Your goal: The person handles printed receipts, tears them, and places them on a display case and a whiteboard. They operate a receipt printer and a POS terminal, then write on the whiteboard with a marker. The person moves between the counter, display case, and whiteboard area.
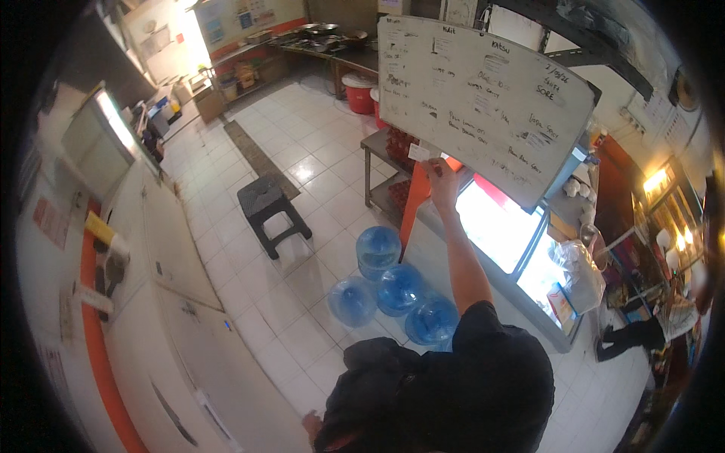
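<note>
My right hand [443,178] is raised at the lower left edge of a whiteboard [481,107]. A small white paper slip [418,153] with print on it is pinched at its fingertips. Handwriting in dark marker and several small stuck labels cover the board, which stands tilted above a lit glass-topped chest freezer [493,215]. Low beside my body, my left hand [311,426] hangs near the pale cabinet doors at left. It is small and partly hidden by my dark sleeve, so its fingers cannot be made out.
Several blue water jugs [400,289] stand on the tiled floor by the freezer. A black plastic stool [272,209] is farther out. Red lidded buckets [359,96] sit below a counter with pans [320,39]. A plastic bag [578,272] lies on the freezer; another person [640,334] stands at right.
</note>
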The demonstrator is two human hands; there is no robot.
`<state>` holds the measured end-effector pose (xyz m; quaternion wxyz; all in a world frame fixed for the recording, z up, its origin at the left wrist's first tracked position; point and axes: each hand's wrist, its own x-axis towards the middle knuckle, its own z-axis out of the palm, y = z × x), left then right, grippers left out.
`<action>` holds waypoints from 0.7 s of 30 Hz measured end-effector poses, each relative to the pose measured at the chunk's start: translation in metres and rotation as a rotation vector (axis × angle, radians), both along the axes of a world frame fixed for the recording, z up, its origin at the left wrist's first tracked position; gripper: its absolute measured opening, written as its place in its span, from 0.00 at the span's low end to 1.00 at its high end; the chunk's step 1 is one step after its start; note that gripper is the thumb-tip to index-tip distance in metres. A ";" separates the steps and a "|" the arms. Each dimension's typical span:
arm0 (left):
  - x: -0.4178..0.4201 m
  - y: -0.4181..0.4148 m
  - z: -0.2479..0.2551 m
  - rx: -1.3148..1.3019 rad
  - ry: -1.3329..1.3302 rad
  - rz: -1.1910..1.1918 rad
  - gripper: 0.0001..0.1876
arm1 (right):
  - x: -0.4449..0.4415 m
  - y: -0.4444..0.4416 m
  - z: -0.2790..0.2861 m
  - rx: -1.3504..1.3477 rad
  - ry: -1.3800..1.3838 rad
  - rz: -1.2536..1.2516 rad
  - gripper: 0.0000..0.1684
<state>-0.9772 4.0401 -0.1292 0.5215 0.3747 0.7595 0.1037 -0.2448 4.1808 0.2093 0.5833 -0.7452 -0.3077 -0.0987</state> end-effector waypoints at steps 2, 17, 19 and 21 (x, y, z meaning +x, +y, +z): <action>-0.021 0.079 0.018 0.027 -0.123 0.206 0.11 | 0.001 0.029 0.013 -0.053 0.003 -0.063 0.16; 0.074 0.349 -0.012 0.260 0.155 -0.795 0.17 | 0.086 0.108 0.025 0.025 -0.087 -0.454 0.15; 0.093 0.363 -0.010 0.209 0.143 -0.765 0.16 | 0.092 0.108 0.024 0.000 -0.143 -0.496 0.14; 0.103 0.380 -0.007 0.202 0.152 -0.766 0.17 | 0.091 0.111 0.025 -0.020 -0.143 -0.523 0.14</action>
